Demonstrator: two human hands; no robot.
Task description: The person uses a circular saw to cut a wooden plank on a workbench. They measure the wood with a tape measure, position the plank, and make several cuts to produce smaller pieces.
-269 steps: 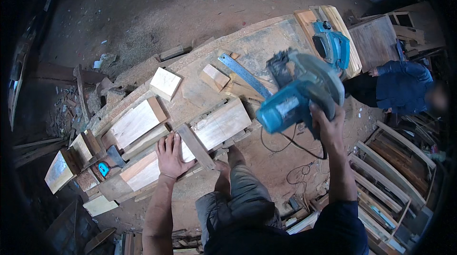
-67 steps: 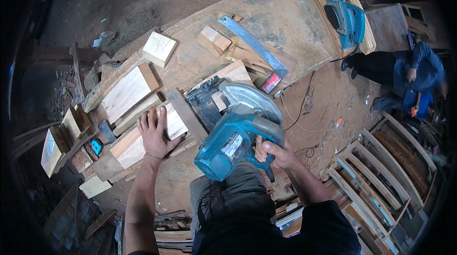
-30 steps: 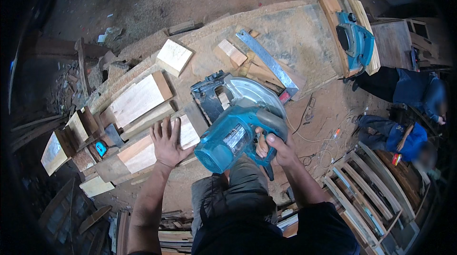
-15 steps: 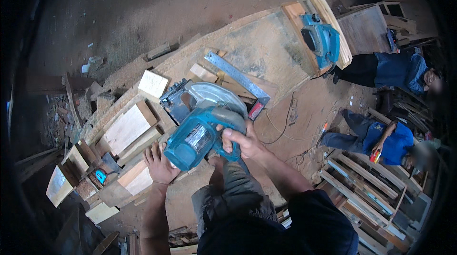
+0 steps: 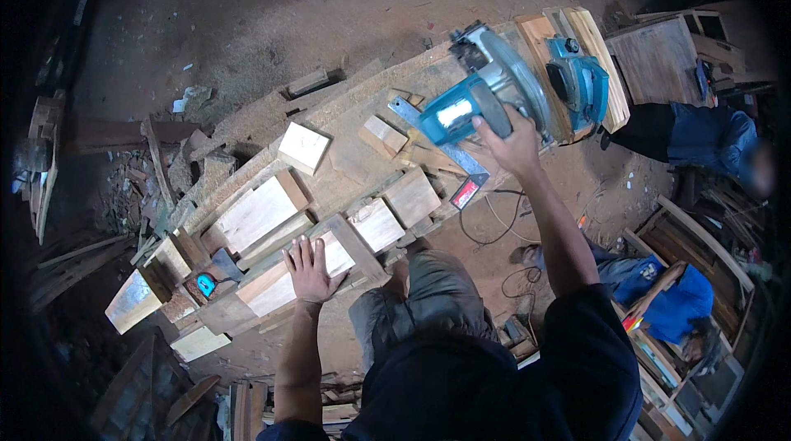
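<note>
Left hand (image 5: 310,278) on board (image 5: 265,288), fingers (image 5: 306,251) spread (right hand (image 5: 513,141) outstretched, fingers round circular saw (image 5: 451,113))

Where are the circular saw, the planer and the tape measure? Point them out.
Circular saw (image 5: 470,97), head view: on its blue motor housing.
Planer (image 5: 587,85), head view: on its blue body.
Tape measure (image 5: 205,284), head view: on its blue case.

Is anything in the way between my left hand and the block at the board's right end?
Yes: a narrow wooden strip lies crosswise on the board, just right of your left hand. Beyond it come more pale board and a dark gap, then the block. Your right hand holds the circular saw clear of that path.
</note>
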